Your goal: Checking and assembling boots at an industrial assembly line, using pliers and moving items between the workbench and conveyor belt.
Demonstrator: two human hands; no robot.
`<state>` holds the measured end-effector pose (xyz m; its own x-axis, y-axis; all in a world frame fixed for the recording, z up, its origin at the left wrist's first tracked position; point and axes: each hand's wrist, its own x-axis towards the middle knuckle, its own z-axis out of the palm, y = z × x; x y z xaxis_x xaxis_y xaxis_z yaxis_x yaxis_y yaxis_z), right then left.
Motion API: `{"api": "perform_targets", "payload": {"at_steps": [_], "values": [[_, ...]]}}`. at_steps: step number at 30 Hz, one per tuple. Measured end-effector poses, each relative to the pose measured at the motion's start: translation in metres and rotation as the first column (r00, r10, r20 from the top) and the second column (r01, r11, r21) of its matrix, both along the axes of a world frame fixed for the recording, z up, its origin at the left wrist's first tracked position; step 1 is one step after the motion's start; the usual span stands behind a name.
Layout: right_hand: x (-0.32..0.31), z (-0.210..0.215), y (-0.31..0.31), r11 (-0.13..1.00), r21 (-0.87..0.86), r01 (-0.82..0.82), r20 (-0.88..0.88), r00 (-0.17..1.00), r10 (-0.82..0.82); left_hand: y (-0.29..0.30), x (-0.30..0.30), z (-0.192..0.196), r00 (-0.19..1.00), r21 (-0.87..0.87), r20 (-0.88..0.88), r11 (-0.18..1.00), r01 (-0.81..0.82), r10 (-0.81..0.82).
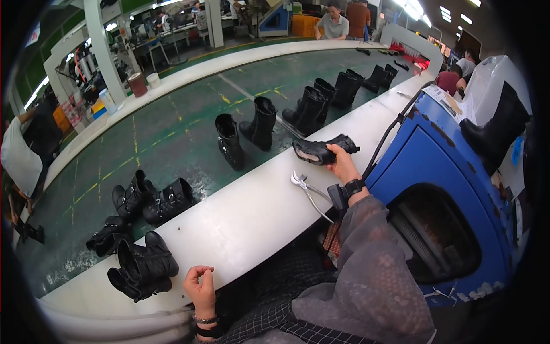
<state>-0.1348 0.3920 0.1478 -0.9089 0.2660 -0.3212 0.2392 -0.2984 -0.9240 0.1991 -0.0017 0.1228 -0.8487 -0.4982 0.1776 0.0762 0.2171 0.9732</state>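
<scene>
My right hand (344,166) grips a black boot (315,151) by its shaft. The boot is tipped over the white ledge, and a pale patch shows on its underside. Whether it touches the ledge cannot be made out. Just below it, silver pincers (309,190) lie with their handles toward my right wrist. My left hand (200,291) hovers at the ledge's near edge, fingers curled in, with nothing seen in them. Close to its left, a pair of black boots (146,266) stands on the ledge.
Several black boots (263,123) stand on the green conveyor belt (114,166) beyond the white ledge (252,223). More buckled boots (169,202) lie at the left. A blue machine (412,155) closes off my right, with a tall black boot (497,131) on top. People work farther off.
</scene>
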Motion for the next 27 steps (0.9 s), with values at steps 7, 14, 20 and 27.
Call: {"api": "perform_targets", "payload": {"at_steps": [7, 14, 20, 27], "values": [[0.042, 0.03, -0.03, 0.904, -0.415, -0.106, -0.094, 0.993, 0.074, -0.01, 0.003, -0.013, 0.999, 0.08, -0.025, 0.996, -0.034, 0.037], [0.088, 0.091, -0.071, 0.569, -0.731, -0.378, -0.27, 0.925, 0.267, -0.021, -0.001, -0.017, 0.997, 0.156, -0.068, 0.988, -0.012, 0.023], [0.114, 0.118, -0.073, 0.599, -0.616, -0.512, -0.427, 0.856, 0.293, -0.02, -0.004, -0.021, 0.988, 0.226, -0.153, 0.973, 0.057, -0.022], [0.17, 0.2, -0.09, 0.969, -0.123, -0.214, -0.762, 0.645, 0.046, -0.032, 0.008, -0.027, 0.994, 0.169, -0.097, 0.983, 0.068, -0.052]]}}
